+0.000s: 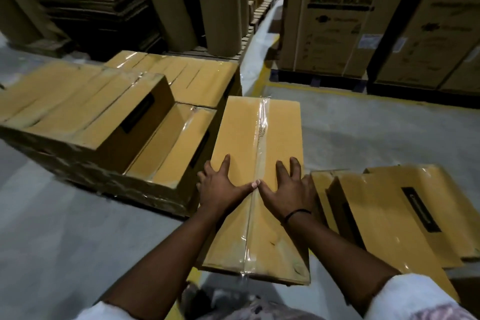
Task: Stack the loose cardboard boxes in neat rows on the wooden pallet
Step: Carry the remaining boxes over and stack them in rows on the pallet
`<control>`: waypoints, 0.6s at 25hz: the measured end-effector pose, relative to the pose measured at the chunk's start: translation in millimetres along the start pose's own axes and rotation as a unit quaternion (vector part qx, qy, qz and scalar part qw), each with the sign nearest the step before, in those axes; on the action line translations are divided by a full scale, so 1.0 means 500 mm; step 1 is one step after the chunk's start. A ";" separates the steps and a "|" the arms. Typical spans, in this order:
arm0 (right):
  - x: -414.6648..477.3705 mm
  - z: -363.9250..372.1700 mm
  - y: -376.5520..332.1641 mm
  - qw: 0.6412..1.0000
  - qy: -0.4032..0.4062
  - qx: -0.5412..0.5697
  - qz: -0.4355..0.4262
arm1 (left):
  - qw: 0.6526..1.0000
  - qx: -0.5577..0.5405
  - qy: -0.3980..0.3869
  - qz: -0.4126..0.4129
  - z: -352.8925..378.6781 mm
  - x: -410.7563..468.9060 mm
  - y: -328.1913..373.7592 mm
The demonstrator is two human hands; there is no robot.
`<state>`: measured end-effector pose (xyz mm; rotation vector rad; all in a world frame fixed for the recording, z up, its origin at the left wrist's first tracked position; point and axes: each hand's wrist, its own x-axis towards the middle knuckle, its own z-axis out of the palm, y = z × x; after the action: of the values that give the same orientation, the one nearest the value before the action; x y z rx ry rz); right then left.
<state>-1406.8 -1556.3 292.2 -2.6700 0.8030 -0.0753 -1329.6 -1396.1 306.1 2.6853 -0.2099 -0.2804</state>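
Our left hand [220, 187] and right hand [291, 189] lie flat, fingers splayed and gripping nothing, atop the taped box [259, 132] (thumbs meeting on its seam), just beside the right edge of the stacked boxes [78, 101].

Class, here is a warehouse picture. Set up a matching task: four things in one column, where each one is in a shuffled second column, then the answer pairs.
Things:
1. taped box
2. LG washing machine cartons
3. loose boxes
4. black wristband

Places:
A. round the wrist of the right hand
B. far right, beyond the yellow floor line
C. under the left hand and the right hand
D. near right, beside the taped box

Pairs: 1-C, 2-B, 3-D, 4-A.
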 end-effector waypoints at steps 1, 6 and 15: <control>-0.001 0.019 -0.048 1.000 0.002 0.001 -0.011 | 1.000 -0.001 0.007 -0.004 -0.025 0.015 -0.043; 0.012 0.123 -0.296 0.999 0.010 0.025 -0.022 | 1.000 0.014 0.016 0.002 -0.156 0.123 -0.254; 0.090 0.221 -0.572 0.999 0.001 0.038 -0.014 | 0.999 0.042 0.011 0.027 -0.308 0.324 -0.453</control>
<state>-1202.5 -1323.4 285.3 -2.6102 0.7486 -0.1133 -1114.2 -1162.0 318.5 2.7585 -0.2925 -0.2300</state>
